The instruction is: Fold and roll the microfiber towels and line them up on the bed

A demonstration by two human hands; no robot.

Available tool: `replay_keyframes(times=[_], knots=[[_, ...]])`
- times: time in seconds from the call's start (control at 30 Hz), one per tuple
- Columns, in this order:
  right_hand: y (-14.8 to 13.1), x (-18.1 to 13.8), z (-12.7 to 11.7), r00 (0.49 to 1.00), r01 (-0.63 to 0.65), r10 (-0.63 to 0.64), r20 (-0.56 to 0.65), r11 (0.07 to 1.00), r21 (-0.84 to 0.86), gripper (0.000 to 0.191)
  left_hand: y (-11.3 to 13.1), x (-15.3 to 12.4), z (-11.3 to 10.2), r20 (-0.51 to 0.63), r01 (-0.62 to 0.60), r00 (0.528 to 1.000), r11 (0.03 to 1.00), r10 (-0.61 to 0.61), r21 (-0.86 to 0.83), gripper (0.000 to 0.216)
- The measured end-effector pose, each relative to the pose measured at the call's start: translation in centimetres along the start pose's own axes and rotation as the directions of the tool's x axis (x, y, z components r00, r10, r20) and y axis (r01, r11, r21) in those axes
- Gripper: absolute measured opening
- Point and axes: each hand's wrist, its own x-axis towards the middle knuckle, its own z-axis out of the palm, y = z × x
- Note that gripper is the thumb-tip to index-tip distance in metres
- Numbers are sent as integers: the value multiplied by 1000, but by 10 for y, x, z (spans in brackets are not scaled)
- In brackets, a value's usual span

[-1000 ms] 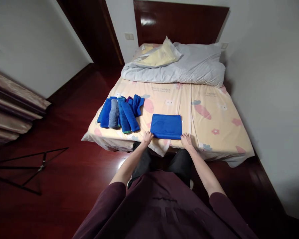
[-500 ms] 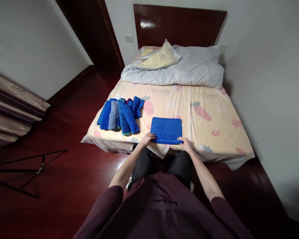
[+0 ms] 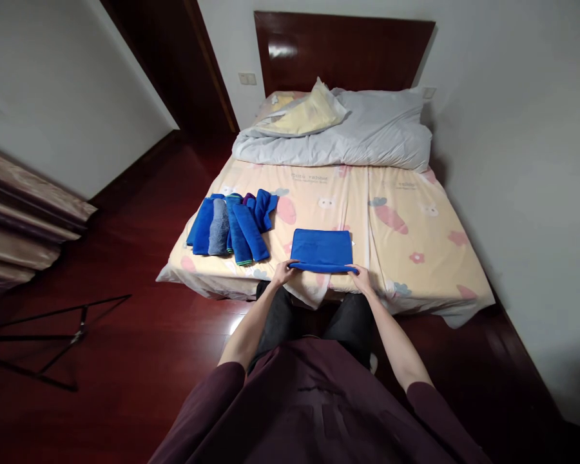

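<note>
A blue towel, folded into a flat rectangle, lies near the foot of the bed in front of me. Its near edge is turned up into a narrow roll. My left hand pinches the left end of that roll, and my right hand grips the right end. Both hands are closed on the cloth, with the fingertips partly hidden. Left of the towel sits a row of rolled towels, mostly blue, with a grey one among them.
The bed has a pale printed sheet. A grey quilt and a yellow pillow are bunched by the dark headboard. Black tripod legs stand on the floor at left, near a curtain.
The towel's near edge has been lifted and turned over into a narrow roll, away from me. Both hands have closed on its ends; before, they rested on the near corners.
</note>
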Motion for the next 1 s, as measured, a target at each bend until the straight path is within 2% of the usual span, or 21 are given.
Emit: replay_keyframes(times=[0.1,0.2,0.4,0.6,1.0], knots=[[2,2,-1,996,-50,53,-68,998,36,38,1,3,4,-108,97,989,994,-103,-60,29],[5,1,-3,993,-89,93,-70,994,57,50,0,4,7,-167,158,972,985,-168,-72,24],[9,-7,-4,991,-104,107,-74,994,45,58,-5,-2,9,-168,201,965,979,-202,-23,24],[7,-11,-4,991,-121,122,-44,992,26,59,-9,-1,15,-160,264,952,964,-263,-13,27],[9,-11,0,985,-157,156,-72,987,-16,56,-14,3,16,-117,338,936,940,-331,43,27]])
